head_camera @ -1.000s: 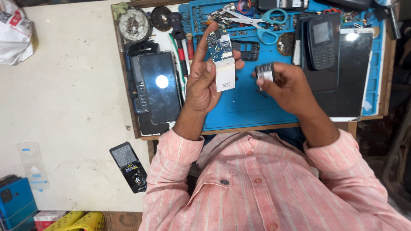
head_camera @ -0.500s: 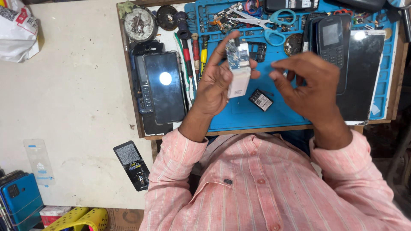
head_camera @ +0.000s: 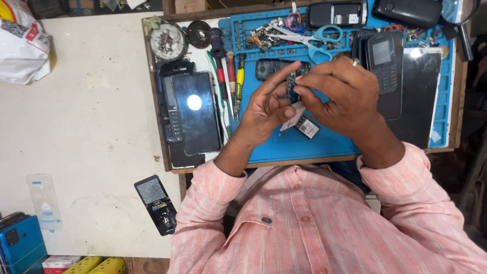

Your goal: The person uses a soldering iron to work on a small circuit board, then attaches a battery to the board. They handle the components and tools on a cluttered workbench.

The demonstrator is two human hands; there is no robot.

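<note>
Over the blue work mat [head_camera: 324, 144] my left hand [head_camera: 266, 109] holds a small phone circuit board with a white part [head_camera: 293, 104] upright between thumb and fingers. My right hand [head_camera: 342, 94], a ring on one finger, has closed in from the right and pinches the same board at its upper edge. Just below the hands a small black battery [head_camera: 307, 127] lies flat on the mat. Most of the board is hidden by my fingers.
Left of the mat lies a black smartphone [head_camera: 195, 111] over other phones, with screwdrivers [head_camera: 231, 81] beside it. Scissors [head_camera: 309, 35] and small parts sit at the top. A keypad phone [head_camera: 383, 71] and a dark tablet [head_camera: 418, 96] lie right. A phone back [head_camera: 156, 203] rests on the floor.
My right hand set the small battery down on the mat, then moved left onto the board held by my left hand. The left hand has lowered slightly.
</note>
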